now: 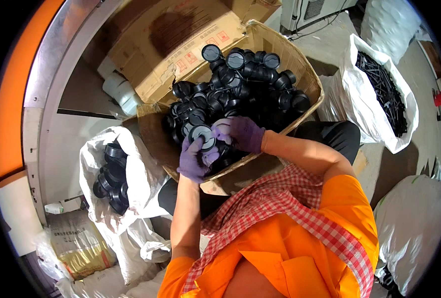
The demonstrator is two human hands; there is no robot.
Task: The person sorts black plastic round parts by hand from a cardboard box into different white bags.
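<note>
Floor (329,45): grey and hard, apparently concrete. Left side of the room: an orange panel (15,99), edged by a bare metal frame (42,82); a flat, pale panel (74,159) adjoins the frame. Far side, from where I stand: a whitish cabinet (300,20) with a dark vent grille (314,8); a black cable (324,26) lies nearby. Lighting: strong and direct; a dark shadow (397,166) falls on the floor at right.

You sit in what looks like a factory workshop: a big cardboard box (282,47) brims with matching black plastic parts (228,77), one white sack (93,166) at your left holds more black pieces (112,174), another sack (344,97) at your right holds thin black strips (382,92), and bare grey floor (324,42) shows between.
</note>
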